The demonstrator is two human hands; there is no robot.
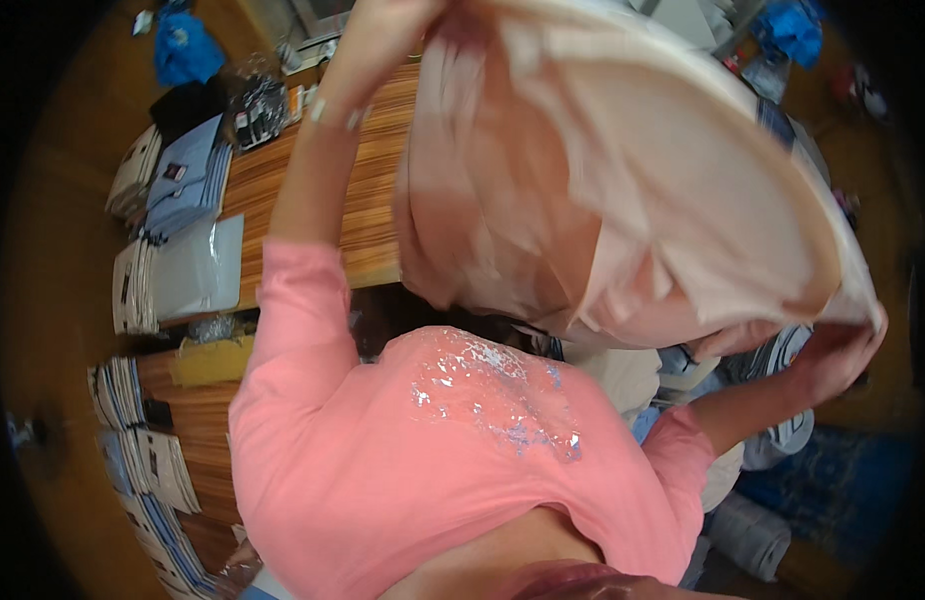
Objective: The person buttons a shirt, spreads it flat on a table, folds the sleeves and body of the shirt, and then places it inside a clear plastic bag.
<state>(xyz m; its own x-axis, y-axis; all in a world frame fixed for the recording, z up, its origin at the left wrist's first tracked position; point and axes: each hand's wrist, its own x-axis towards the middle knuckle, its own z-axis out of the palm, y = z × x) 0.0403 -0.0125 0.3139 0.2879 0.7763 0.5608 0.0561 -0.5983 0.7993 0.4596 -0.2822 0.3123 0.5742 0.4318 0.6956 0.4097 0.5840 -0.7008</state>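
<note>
A large pale pink cloth garment [723, 150] is spread in the air between my hands, blurred by motion. Its exact kind cannot be made out. At the top edge of the head view, my left hand [411, 14] is closed on one end of the cloth, its fingers partly cut off by the frame. Lower down at the right, my right hand [845, 350] grips the other end by its edge, fingers wrapped round it. Between them the cloth hangs in loose folds and hides part of the wooden table [378, 195].
Folded blue shirts [188, 180] and a translucent plastic sheet [205, 265] lie along the table's left side. Behind them are a black packaged item [261, 112] and a blue plastic bag [188, 50]. More folded garments [168, 470] stand at lower left. A grey roll [751, 535] lies at lower right.
</note>
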